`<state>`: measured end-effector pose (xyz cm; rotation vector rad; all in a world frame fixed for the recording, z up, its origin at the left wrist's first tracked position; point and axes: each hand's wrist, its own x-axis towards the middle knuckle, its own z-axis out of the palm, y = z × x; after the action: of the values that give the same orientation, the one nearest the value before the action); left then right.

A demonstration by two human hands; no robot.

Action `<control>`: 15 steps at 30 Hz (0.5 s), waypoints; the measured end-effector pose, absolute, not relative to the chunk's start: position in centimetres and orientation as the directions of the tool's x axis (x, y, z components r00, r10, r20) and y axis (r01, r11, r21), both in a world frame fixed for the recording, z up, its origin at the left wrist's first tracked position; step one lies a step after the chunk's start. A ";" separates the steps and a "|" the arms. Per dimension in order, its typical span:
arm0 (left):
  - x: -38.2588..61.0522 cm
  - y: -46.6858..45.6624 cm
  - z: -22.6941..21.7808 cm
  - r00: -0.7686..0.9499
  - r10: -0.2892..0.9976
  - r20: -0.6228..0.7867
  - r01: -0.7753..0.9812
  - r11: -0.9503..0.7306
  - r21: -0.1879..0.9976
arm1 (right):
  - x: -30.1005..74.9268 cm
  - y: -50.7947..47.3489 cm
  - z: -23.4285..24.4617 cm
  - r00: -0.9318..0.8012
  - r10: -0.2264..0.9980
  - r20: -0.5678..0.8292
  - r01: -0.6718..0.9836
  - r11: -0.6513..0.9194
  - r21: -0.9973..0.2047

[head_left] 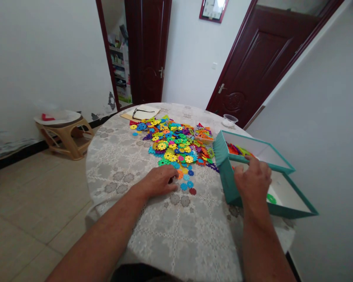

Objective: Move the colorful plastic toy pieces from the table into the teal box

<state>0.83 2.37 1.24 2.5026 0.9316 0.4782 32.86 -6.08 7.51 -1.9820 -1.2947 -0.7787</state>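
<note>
A heap of small plastic snowflake discs (173, 143) in several colours lies spread on the round table (164, 227). My left hand (160, 181) rests on the lace cloth at the near edge of the heap, fingers curled toward a few loose discs; whether it holds one is hidden. My right hand (253, 182) reaches over the near wall of a teal box (228, 176) that is tilted toward the heap, its fingers bent down inside. A few orange, yellow and green discs (237, 150) lie in the box.
Glasses on a notebook (141, 112) lie at the table's far side. A small clear tub (230, 120) stands far right, a clear tray of discs (204, 135) beside the box. A wooden stool (66, 131) stands on the floor to the left. Two dark doors are behind.
</note>
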 end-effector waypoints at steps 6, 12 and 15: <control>3.1 1.8 0.9 0.778 0.587 0.223 0.468 -0.779 0.418 | 28.4 -5.5 6.5 -0.020 0.848 0.529 0.925 0.217 -0.313; 3.7 1.7 0.8 0.799 0.564 0.210 0.487 -0.810 0.326 | 25.9 -4.4 2.7 -0.156 0.984 0.082 0.903 0.175 -0.392; 3.6 1.6 0.8 0.806 0.551 0.215 0.476 -0.821 0.316 | 25.6 -4.1 2.2 -0.167 0.985 0.028 0.893 0.163 -0.420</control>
<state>3.55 1.59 0.79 2.7463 0.7942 0.4382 25.62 -4.07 2.19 -1.8047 -2.1504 0.4468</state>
